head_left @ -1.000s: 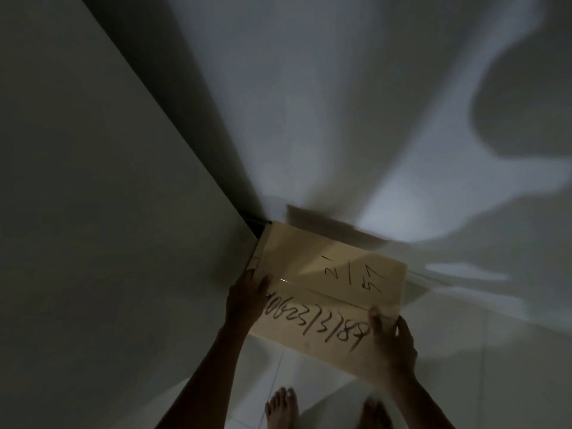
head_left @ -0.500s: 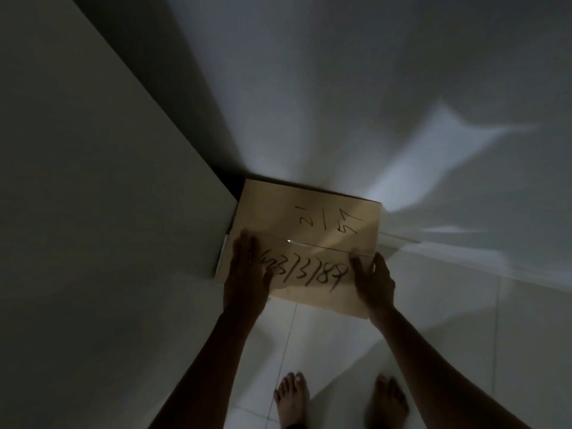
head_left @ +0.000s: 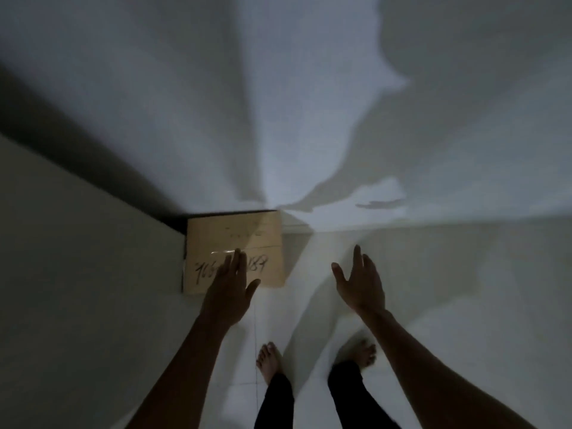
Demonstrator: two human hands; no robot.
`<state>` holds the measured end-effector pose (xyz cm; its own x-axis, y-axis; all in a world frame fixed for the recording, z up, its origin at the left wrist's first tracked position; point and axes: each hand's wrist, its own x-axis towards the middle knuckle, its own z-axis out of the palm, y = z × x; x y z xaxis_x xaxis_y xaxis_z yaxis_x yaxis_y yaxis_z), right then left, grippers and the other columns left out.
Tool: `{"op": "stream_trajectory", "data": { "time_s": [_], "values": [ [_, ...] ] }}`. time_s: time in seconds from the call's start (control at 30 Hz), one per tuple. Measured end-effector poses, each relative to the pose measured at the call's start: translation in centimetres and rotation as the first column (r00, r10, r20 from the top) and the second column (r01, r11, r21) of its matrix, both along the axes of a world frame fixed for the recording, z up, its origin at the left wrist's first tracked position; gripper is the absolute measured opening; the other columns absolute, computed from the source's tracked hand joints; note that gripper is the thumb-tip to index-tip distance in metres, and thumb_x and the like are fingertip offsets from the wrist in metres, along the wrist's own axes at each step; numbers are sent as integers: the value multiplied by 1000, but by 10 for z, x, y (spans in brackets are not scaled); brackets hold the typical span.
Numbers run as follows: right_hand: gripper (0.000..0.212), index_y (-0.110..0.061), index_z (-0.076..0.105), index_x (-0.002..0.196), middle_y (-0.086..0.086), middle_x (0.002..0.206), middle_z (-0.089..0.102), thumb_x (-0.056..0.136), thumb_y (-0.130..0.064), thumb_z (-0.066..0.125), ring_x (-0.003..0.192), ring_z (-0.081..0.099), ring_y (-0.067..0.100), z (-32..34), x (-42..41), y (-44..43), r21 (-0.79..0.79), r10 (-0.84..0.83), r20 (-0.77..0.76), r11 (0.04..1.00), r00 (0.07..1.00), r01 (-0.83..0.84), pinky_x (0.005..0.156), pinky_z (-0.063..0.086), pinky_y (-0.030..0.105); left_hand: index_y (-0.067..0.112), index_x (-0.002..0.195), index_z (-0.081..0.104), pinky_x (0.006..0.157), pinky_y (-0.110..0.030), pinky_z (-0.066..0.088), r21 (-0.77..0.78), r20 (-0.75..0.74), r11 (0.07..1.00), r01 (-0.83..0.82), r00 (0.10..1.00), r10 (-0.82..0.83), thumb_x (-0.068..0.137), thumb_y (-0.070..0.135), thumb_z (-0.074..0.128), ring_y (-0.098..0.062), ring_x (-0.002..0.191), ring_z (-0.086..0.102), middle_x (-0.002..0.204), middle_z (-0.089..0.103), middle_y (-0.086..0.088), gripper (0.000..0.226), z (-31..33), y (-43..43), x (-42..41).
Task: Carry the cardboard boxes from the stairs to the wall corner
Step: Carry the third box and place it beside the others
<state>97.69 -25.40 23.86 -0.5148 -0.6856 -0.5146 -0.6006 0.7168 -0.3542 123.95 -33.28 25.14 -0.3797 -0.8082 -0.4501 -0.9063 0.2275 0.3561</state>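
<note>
A tan cardboard box (head_left: 247, 239) with black handwritten numbers on top sits on the floor, pushed into the corner where two walls meet. My left hand (head_left: 230, 292) hovers over the box's near edge with fingers spread, hiding part of the writing and holding nothing. My right hand (head_left: 360, 281) is off to the right of the box, apart from it, open over the pale floor.
A pale wall (head_left: 77, 274) runs along the left. The far wall (head_left: 278, 103) rises behind the box, with dark shadows across it. Bare feet (head_left: 269, 362) stand on the white tiled floor (head_left: 448, 289) below the hands. The light is dim.
Both hands have let go of the box and drawn back from it. The box now rests on the floor in the corner. The right hand moved right, away from the box.
</note>
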Motion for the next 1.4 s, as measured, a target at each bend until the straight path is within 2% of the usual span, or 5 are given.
{"op": "stream_trajectory", "data": {
  "time_s": [0.13,0.33,0.5,1.03,1.4],
  "values": [
    [88,-23,4,157,14,163,13,90,-66,40,150,12,36,116,-80,92,-32,-118,-109,993,987,115,120,15,46,3,152,15,119,-40,19,-48,-66,975,215,974,-218,93,56,14,-34,148,19,160,18,-19,79,123,35,-111],
    [87,-20,11,157,14,163,15,89,-71,29,150,10,35,215,-197,235,-69,-419,-191,908,888,414,122,10,48,8,154,8,122,-37,6,-125,-54,792,597,793,-607,75,76,-12,-29,151,5,163,10,-13,106,218,93,-304],
    [88,-20,11,157,13,164,13,88,-74,22,151,5,35,258,-292,337,-95,-626,-202,778,753,621,121,4,48,11,154,5,122,-40,3,-127,-61,651,748,650,-758,83,71,4,-29,151,0,163,3,-12,94,255,165,-449],
    [92,-15,20,155,16,159,26,86,-77,23,147,21,36,238,-555,531,-123,-895,-146,438,421,890,119,20,52,13,155,9,122,-42,7,-20,16,398,917,399,-917,97,57,24,-31,151,5,163,5,-13,74,219,307,-789],
    [90,-14,24,153,16,156,33,86,-73,34,142,33,34,190,-783,582,-91,-958,5,287,288,954,112,34,53,10,152,20,120,-45,20,47,0,447,893,448,-894,97,53,33,-34,148,19,160,20,-18,71,175,364,-1060]
  ]
}}
